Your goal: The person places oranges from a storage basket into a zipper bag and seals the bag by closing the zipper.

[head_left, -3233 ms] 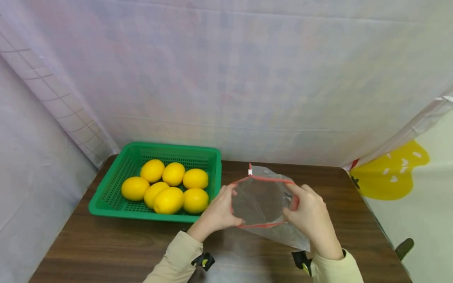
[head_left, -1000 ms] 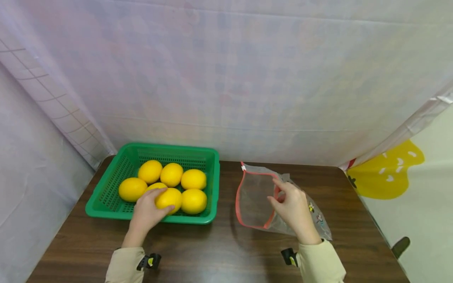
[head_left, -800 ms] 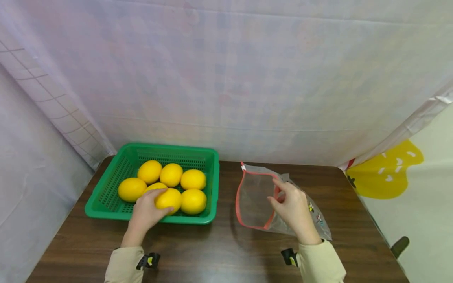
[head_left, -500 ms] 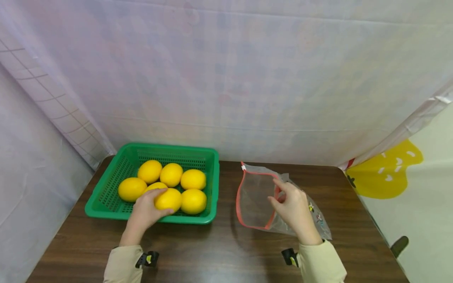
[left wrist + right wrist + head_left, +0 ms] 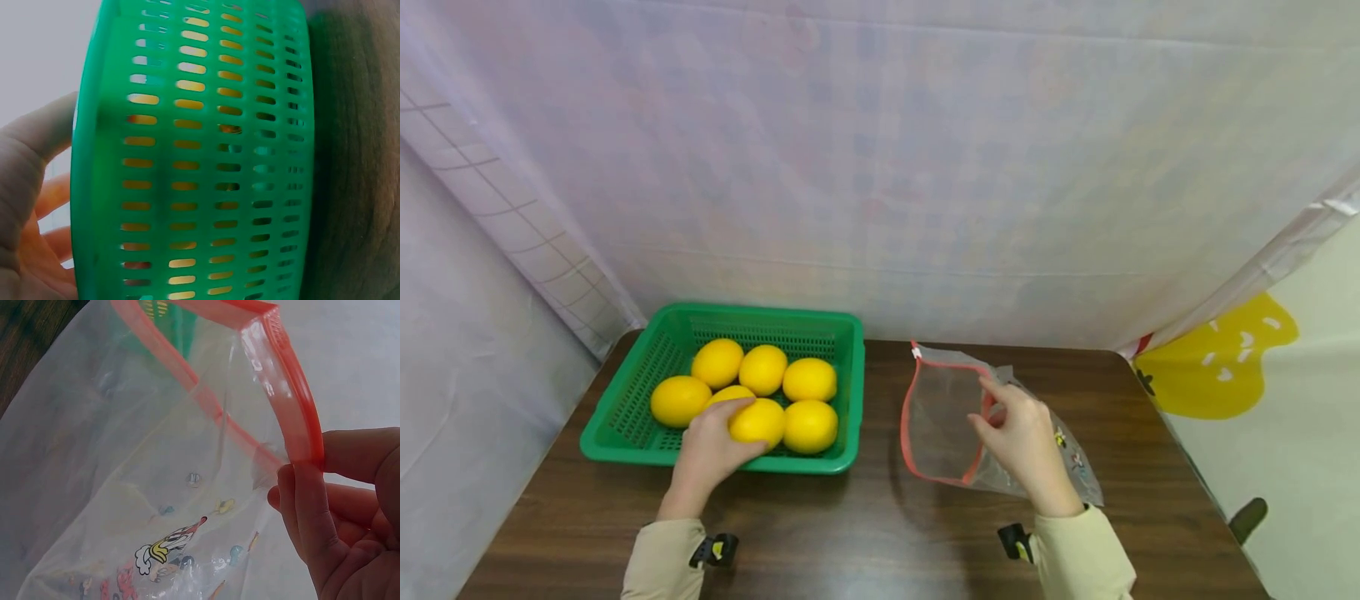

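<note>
My left hand (image 5: pixel 713 442) reaches over the near rim of a green plastic basket (image 5: pixel 625 457) and grips a yellow lemon (image 5: pixel 758 423), thumb on its near side and fingers on its far left. Other lemons (image 5: pixel 681 402) lie around it. In the left wrist view the basket's slotted wall (image 5: pixel 206 156) hides the held lemon almost wholly. My right hand (image 5: pixel 1024 433) pinches the red zip edge of a clear zip bag (image 5: pixel 144 481) between thumb and fingers. The bag's mouth gapes toward the basket, and its slider (image 5: pixel 916 353) sits at the far corner.
Everything stands on a dark wooden table (image 5: pixel 850 533). Behind it hangs a pale curtain (image 5: pixel 880 183), with more white cloth on the left. A yellow printed shape (image 5: pixel 1217 367) shows on the cloth at right.
Earlier both hands held the bag's mouth wide; my left hand has since let go and moved left onto a lemon in the basket. Over the last second both hands have stayed nearly still.
</note>
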The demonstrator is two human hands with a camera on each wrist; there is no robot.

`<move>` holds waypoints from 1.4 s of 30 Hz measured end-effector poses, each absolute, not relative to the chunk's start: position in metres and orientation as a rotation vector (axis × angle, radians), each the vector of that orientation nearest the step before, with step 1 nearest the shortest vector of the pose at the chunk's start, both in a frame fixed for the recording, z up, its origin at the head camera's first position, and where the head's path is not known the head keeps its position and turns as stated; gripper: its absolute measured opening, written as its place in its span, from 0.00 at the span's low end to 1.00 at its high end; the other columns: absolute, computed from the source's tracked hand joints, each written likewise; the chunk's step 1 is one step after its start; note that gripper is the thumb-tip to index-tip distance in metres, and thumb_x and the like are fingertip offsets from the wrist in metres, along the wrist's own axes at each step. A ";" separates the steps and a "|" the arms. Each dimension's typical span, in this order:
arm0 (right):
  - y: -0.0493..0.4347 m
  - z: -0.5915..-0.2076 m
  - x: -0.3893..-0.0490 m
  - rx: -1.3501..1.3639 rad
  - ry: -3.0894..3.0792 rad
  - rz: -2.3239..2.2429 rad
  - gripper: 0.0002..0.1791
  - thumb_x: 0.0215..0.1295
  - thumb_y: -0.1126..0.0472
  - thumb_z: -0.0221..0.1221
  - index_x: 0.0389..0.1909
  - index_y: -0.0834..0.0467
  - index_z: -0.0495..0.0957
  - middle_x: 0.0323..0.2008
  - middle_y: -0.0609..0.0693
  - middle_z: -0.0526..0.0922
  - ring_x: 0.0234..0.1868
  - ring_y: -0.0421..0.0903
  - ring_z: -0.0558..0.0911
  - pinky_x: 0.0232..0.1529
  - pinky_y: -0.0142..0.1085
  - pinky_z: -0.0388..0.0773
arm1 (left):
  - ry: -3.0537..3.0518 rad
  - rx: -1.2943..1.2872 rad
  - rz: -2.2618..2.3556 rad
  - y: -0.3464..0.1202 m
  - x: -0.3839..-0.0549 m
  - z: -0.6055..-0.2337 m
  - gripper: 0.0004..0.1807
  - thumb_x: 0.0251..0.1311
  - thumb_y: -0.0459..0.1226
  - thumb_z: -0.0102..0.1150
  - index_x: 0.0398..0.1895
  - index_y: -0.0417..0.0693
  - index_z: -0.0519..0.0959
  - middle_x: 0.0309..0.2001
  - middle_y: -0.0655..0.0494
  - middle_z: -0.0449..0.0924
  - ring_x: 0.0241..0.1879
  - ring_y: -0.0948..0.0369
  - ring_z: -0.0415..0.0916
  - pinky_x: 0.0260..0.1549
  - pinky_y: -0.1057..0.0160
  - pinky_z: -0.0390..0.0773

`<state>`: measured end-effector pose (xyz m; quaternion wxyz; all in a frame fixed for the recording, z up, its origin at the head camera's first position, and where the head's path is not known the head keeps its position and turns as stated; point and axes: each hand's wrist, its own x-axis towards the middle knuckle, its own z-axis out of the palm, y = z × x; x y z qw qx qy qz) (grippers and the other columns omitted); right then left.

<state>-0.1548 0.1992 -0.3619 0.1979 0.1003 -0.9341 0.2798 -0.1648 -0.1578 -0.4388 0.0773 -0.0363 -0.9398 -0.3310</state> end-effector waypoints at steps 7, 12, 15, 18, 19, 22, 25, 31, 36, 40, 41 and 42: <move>0.199 -0.360 -0.156 0.274 -2.625 0.791 0.25 0.41 0.72 0.67 0.46 0.69 0.77 0.25 0.54 0.79 0.19 0.42 0.78 0.18 0.30 0.73 | -2.762 -0.060 -0.961 -0.157 -0.165 -0.441 0.33 0.37 0.43 0.70 0.51 0.42 0.76 0.49 0.45 0.77 0.46 0.47 0.74 0.40 0.45 0.73; 0.199 -0.359 -0.156 0.270 -2.632 0.790 0.25 0.41 0.72 0.67 0.46 0.69 0.77 0.26 0.54 0.79 0.19 0.42 0.78 0.18 0.30 0.73 | -2.714 -0.038 -0.980 -0.156 -0.163 -0.439 0.32 0.37 0.43 0.70 0.50 0.43 0.77 0.49 0.45 0.77 0.45 0.47 0.75 0.39 0.45 0.73; 0.199 -0.358 -0.156 0.271 -2.634 0.789 0.25 0.41 0.72 0.67 0.46 0.69 0.77 0.26 0.54 0.79 0.19 0.42 0.78 0.18 0.30 0.73 | -2.680 -0.008 -1.032 -0.155 -0.161 -0.437 0.32 0.36 0.43 0.71 0.50 0.43 0.77 0.50 0.44 0.77 0.46 0.45 0.74 0.41 0.44 0.71; 0.199 -0.358 -0.156 0.273 -2.630 0.787 0.25 0.41 0.72 0.67 0.46 0.69 0.77 0.26 0.54 0.80 0.19 0.42 0.78 0.18 0.30 0.73 | -2.649 0.022 -1.082 -0.154 -0.159 -0.433 0.32 0.36 0.43 0.72 0.50 0.44 0.77 0.51 0.44 0.76 0.48 0.45 0.72 0.43 0.43 0.69; 0.199 -0.358 -0.156 0.273 -2.626 0.785 0.25 0.41 0.72 0.67 0.46 0.69 0.77 0.26 0.54 0.80 0.19 0.42 0.78 0.18 0.30 0.73 | -2.635 0.025 -1.095 -0.153 -0.158 -0.431 0.31 0.36 0.43 0.72 0.50 0.44 0.77 0.51 0.44 0.76 0.48 0.45 0.72 0.43 0.43 0.69; 0.200 -0.357 -0.155 0.274 -2.615 0.785 0.25 0.41 0.72 0.67 0.46 0.70 0.77 0.26 0.55 0.81 0.18 0.42 0.79 0.17 0.29 0.72 | -2.594 0.027 -1.149 -0.148 -0.157 -0.425 0.30 0.36 0.42 0.72 0.48 0.43 0.77 0.50 0.44 0.76 0.46 0.47 0.73 0.42 0.45 0.70; 0.200 -0.356 -0.155 0.275 -2.607 0.786 0.25 0.41 0.73 0.67 0.45 0.70 0.77 0.25 0.55 0.81 0.18 0.43 0.79 0.16 0.29 0.72 | -2.551 0.017 -1.216 -0.140 -0.155 -0.418 0.30 0.35 0.41 0.73 0.47 0.43 0.77 0.48 0.44 0.77 0.44 0.49 0.74 0.39 0.48 0.73; 0.200 -0.355 -0.154 0.264 -2.610 0.780 0.24 0.41 0.72 0.67 0.45 0.70 0.77 0.25 0.54 0.80 0.18 0.43 0.79 0.16 0.29 0.72 | -2.473 -0.057 -1.334 -0.121 -0.156 -0.410 0.30 0.32 0.39 0.74 0.45 0.42 0.78 0.45 0.45 0.78 0.41 0.52 0.73 0.38 0.51 0.74; 0.199 -0.355 -0.153 0.260 -2.617 0.780 0.24 0.42 0.72 0.67 0.45 0.70 0.77 0.24 0.54 0.80 0.18 0.43 0.79 0.16 0.30 0.71 | -2.430 -0.133 -1.460 -0.100 -0.158 -0.411 0.30 0.32 0.38 0.75 0.46 0.44 0.78 0.46 0.49 0.78 0.40 0.55 0.73 0.37 0.53 0.74; 0.199 -0.355 -0.152 0.266 -2.616 0.778 0.24 0.42 0.72 0.67 0.45 0.70 0.77 0.24 0.54 0.79 0.18 0.42 0.78 0.16 0.29 0.71 | -2.403 -0.160 -1.549 -0.083 -0.158 -0.412 0.29 0.33 0.39 0.75 0.46 0.46 0.78 0.46 0.50 0.78 0.40 0.55 0.73 0.38 0.54 0.75; 0.199 -0.355 -0.152 0.265 -2.616 0.775 0.24 0.42 0.72 0.67 0.45 0.70 0.77 0.24 0.54 0.79 0.18 0.42 0.78 0.16 0.29 0.71 | -2.399 -0.170 -1.560 -0.079 -0.158 -0.411 0.29 0.34 0.39 0.74 0.46 0.46 0.78 0.46 0.49 0.78 0.40 0.54 0.74 0.37 0.54 0.76; 0.199 -0.355 -0.152 0.264 -2.615 0.773 0.24 0.42 0.72 0.67 0.45 0.70 0.77 0.24 0.54 0.79 0.17 0.42 0.78 0.16 0.29 0.71 | -2.395 -0.176 -1.571 -0.074 -0.158 -0.411 0.29 0.34 0.40 0.74 0.46 0.46 0.78 0.46 0.49 0.78 0.40 0.53 0.74 0.36 0.54 0.76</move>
